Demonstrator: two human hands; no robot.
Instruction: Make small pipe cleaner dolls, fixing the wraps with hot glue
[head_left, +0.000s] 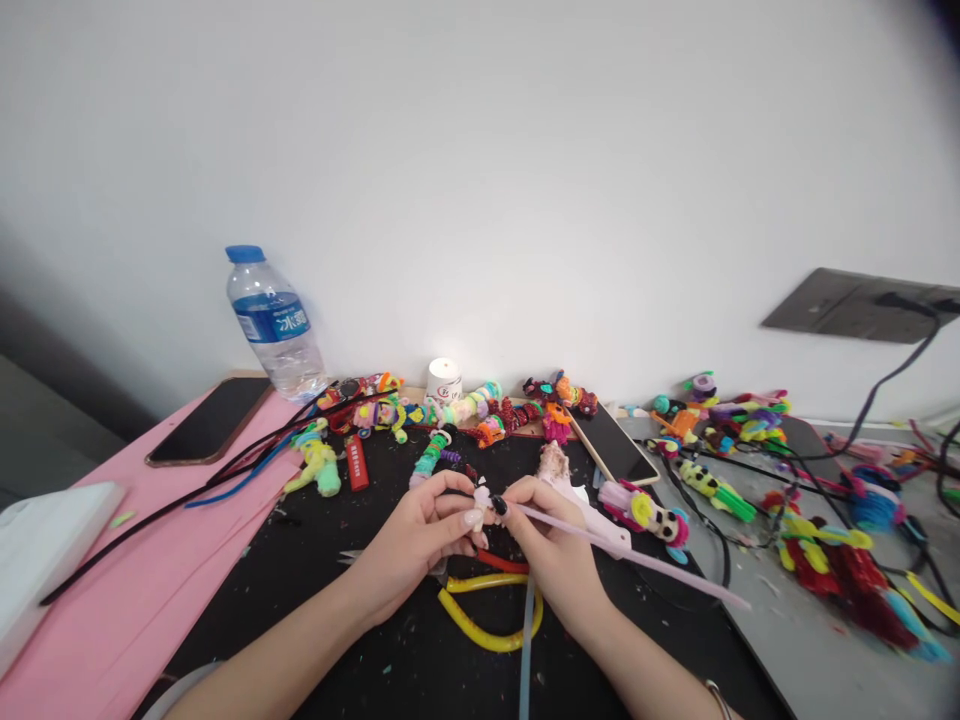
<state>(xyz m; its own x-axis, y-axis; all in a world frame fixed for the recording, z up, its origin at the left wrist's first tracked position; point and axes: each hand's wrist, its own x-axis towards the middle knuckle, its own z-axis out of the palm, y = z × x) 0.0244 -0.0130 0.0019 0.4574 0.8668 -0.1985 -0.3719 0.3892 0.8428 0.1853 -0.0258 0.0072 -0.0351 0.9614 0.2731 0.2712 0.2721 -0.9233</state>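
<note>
Both hands meet over the black mat (300,620). My left hand (424,535) is closed, pinching a small pale pink coiled pipe-cleaner piece (481,503) between thumb and fingers. Beside it, my right hand (551,545) pinches a pale pink pipe cleaner (660,568) close to that piece; its long straight tail sticks out to the right. Whether the two are joined is hidden by the fingertips. Below the hands lie scissors with yellow handles (480,635), partly covered by my left hand. A translucent stick (527,650) crosses them. Behind my right hand is a pale pink glue gun (600,525).
Several colourful pipe-cleaner figures (641,510) lie along the wall and at right. A water bottle (274,325) leans on the wall near a dark phone (210,420). Another phone (615,445), a paper cup (444,380), a red packet (357,463) and black cables (724,540) lie around.
</note>
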